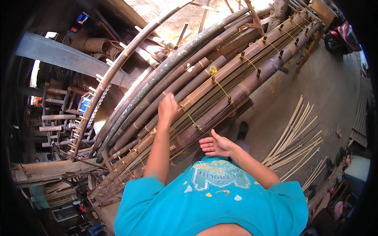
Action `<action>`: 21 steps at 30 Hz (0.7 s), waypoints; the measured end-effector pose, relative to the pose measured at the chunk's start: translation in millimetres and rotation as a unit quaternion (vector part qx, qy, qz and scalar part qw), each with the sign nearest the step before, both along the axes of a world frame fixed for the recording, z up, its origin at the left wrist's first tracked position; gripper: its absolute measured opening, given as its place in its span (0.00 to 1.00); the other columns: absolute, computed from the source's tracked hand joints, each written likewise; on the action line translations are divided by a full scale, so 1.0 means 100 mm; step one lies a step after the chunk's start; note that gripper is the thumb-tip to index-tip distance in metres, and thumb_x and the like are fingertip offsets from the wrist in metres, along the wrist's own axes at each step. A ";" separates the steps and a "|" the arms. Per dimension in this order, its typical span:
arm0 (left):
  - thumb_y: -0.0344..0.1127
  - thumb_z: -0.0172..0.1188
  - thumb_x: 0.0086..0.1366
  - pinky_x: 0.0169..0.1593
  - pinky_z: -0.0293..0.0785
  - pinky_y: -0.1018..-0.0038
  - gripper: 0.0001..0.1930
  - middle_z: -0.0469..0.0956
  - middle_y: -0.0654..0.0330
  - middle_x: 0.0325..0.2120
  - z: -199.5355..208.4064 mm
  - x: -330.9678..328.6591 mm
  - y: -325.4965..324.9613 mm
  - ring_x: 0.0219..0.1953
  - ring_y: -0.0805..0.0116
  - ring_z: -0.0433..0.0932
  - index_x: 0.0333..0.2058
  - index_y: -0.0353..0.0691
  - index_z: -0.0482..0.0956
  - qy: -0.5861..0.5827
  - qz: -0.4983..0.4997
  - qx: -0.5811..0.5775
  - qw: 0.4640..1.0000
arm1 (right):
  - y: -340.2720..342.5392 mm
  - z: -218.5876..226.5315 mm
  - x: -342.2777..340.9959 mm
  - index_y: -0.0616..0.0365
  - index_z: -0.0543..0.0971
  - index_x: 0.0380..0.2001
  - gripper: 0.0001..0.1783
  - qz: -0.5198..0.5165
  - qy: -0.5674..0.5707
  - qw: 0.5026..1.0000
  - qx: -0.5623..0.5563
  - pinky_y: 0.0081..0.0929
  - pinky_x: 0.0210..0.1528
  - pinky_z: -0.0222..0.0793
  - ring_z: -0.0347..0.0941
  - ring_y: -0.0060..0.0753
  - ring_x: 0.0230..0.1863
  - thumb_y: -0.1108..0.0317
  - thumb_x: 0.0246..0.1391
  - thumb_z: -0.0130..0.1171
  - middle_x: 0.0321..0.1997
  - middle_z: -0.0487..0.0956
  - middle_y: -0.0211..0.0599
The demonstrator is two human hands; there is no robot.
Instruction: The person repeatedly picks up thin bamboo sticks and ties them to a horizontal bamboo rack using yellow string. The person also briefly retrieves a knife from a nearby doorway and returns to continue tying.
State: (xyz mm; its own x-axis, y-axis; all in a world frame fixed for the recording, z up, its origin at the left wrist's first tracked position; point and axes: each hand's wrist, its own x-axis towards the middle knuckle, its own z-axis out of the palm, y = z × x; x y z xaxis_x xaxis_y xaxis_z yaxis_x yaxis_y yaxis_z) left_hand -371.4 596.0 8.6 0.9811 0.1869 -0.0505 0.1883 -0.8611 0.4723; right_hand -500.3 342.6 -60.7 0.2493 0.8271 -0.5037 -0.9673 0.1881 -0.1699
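Note:
A long frame of two thick bamboo poles runs slantwise before me. Its near pole [248,86] and far pole [232,67] carry short upright pegs [258,72], with yellow cord [223,91] tied across between them. Thin bamboo strips [214,103] lie lengthwise in the gap. My left hand [168,108] is closed in a fist above the far pole; a small pale tip shows at its top, but what it grips is hidden. On the near side, my right hand [217,146] is held with its fingers stretched out and the palm bare.
Beyond the frame lie several loose bamboo poles [169,80] and a curved, pegged bamboo piece [103,84]. Split strips [293,137] are spread on the floor at right. A red motorbike [344,39] stands at far right. Wooden racks [55,112] fill the left side.

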 end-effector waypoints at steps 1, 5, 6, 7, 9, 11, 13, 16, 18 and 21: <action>0.40 0.51 0.69 0.48 0.73 0.61 0.15 0.82 0.46 0.36 0.02 -0.24 0.11 0.43 0.48 0.80 0.43 0.36 0.80 0.069 -0.015 0.000 0.998 | 0.17 0.02 -0.01 0.56 0.77 0.47 0.34 -0.133 0.010 0.991 -0.020 0.34 0.51 0.70 0.72 0.28 0.45 0.37 0.66 0.36 0.41 0.77 0.32; 0.41 0.57 0.65 0.50 0.73 0.55 0.17 0.81 0.42 0.39 -0.14 -0.79 -0.12 0.47 0.45 0.79 0.49 0.38 0.74 0.041 -0.078 -0.048 0.995 | 0.93 0.28 0.30 0.53 0.73 0.27 0.13 -0.561 -0.145 0.808 -0.107 0.27 0.38 0.67 0.71 0.25 0.34 0.61 0.65 0.45 0.27 0.75 0.30; 0.42 0.57 0.65 0.49 0.73 0.54 0.18 0.80 0.42 0.40 -0.10 -0.79 -0.16 0.47 0.46 0.79 0.50 0.39 0.73 0.070 -0.064 -0.062 0.994 | 1.12 0.73 0.32 0.52 0.71 0.23 0.13 -0.533 -0.152 0.832 0.030 0.25 0.34 0.65 0.69 0.24 0.30 0.65 0.63 0.46 0.25 0.74 0.30; 0.44 0.56 0.65 0.47 0.73 0.54 0.20 0.80 0.43 0.41 -0.07 -0.77 -0.21 0.46 0.46 0.79 0.51 0.40 0.73 0.099 -0.054 -0.073 0.991 | 1.31 1.00 0.36 0.56 0.71 0.22 0.16 -0.470 -0.309 0.820 -0.110 0.26 0.31 0.63 0.65 0.26 0.26 0.65 0.64 0.45 0.24 0.74 0.30; 0.46 0.54 0.65 0.43 0.72 0.50 0.18 0.80 0.42 0.37 -1.12 -1.08 0.47 0.42 0.42 0.79 0.50 0.44 0.75 -0.151 -0.009 -0.042 0.988 | 1.83 1.30 0.47 0.61 0.73 0.24 0.22 -0.237 -0.550 0.792 -0.115 0.31 0.31 0.64 0.65 0.33 0.24 0.58 0.67 0.44 0.23 0.74 0.34; 0.46 0.53 0.66 0.42 0.72 0.49 0.17 0.80 0.42 0.35 -0.70 -0.74 -0.07 0.40 0.39 0.78 0.49 0.45 0.77 -0.301 -0.076 -0.082 0.947 | 1.66 0.95 1.21 0.62 0.80 0.28 0.27 -0.101 -0.797 0.510 -0.308 0.43 0.36 0.68 0.73 0.45 0.28 0.51 0.68 0.43 0.22 0.77 0.45; 0.45 0.48 0.70 0.46 0.72 0.51 0.16 0.80 0.43 0.38 -0.27 -0.76 -0.14 0.43 0.39 0.77 0.48 0.46 0.78 -0.006 -0.023 -0.083 0.996 | 1.50 0.50 1.54 0.60 0.83 0.33 0.29 -0.074 -0.812 0.220 -0.536 0.47 0.40 0.69 0.77 0.50 0.32 0.46 0.67 0.43 0.24 0.79 0.48; 0.47 0.46 0.71 0.43 0.72 0.52 0.16 0.80 0.43 0.36 -0.21 -0.77 -0.10 0.41 0.40 0.78 0.45 0.47 0.80 -0.023 -0.033 -0.084 0.996 | 1.42 0.54 1.75 0.58 0.83 0.35 0.28 0.105 -0.724 0.615 -0.294 0.42 0.41 0.71 0.78 0.46 0.34 0.46 0.66 0.44 0.26 0.80 0.45; 0.48 0.46 0.72 0.41 0.72 0.53 0.17 0.80 0.44 0.35 -0.22 -0.80 -0.09 0.40 0.40 0.78 0.43 0.46 0.80 -0.005 0.000 -0.055 0.998 | 1.23 1.05 1.48 0.59 0.82 0.35 0.24 0.045 -0.632 0.763 -0.131 0.41 0.42 0.72 0.78 0.46 0.35 0.50 0.66 0.46 0.30 0.81 0.47; 0.49 0.46 0.72 0.39 0.72 0.55 0.18 0.80 0.44 0.33 -0.19 -0.84 -0.07 0.38 0.41 0.79 0.43 0.45 0.80 0.018 0.037 -0.081 0.996 | 0.60 1.50 0.73 0.62 0.79 0.32 0.21 0.137 -0.740 0.659 0.003 0.43 0.39 0.72 0.76 0.51 0.30 0.54 0.64 0.51 0.32 0.81 0.52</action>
State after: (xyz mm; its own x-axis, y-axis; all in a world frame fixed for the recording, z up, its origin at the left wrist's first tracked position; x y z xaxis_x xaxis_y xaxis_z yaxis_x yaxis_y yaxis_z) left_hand -455.0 589.5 -10.4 0.9618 0.2461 -0.1200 0.2681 -0.7571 0.5957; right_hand -427.4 403.0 89.5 0.3046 0.9441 0.1264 0.2583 0.0458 -0.9650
